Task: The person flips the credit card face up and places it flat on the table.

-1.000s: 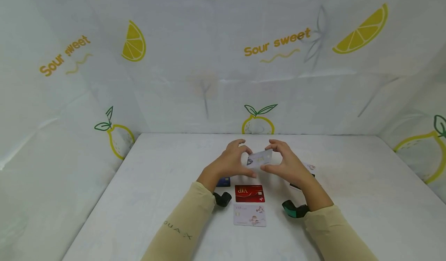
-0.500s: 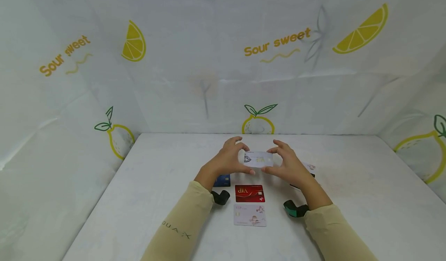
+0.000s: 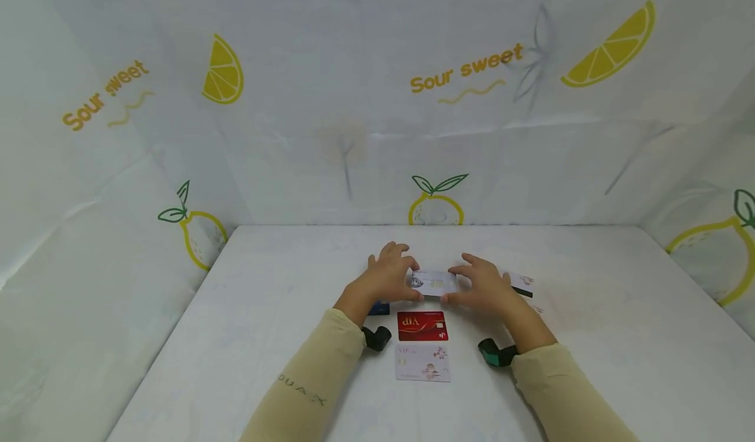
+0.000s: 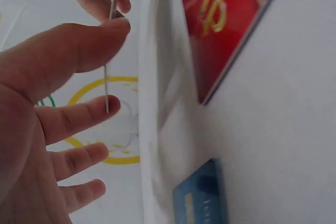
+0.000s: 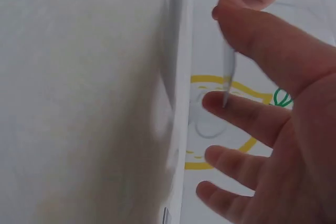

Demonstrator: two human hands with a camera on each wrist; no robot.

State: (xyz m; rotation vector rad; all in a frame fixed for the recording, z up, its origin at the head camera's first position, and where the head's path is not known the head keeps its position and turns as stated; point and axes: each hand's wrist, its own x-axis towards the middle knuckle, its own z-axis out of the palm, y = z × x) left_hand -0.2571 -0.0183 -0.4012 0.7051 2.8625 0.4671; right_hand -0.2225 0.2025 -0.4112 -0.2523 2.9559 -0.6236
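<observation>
The fingers of the left hand [image 3: 386,279] and of the right hand [image 3: 488,288] pinch opposite ends of a white VIP card [image 3: 434,284], holding it flat just above the worktop [image 3: 283,311]. A red VIP card [image 3: 422,326] lies nearer the person, with a pale pink card [image 3: 422,363] just below it, while a blue card [image 3: 379,309] sits partly hidden by the left hand.

Under dim, greyish light, a soft shadow darkens the table [image 5: 58,103] beside my right hand [image 5: 299,129]; near my left hand [image 4: 23,129], print on the blue card [image 4: 202,203] blurs past reading.
</observation>
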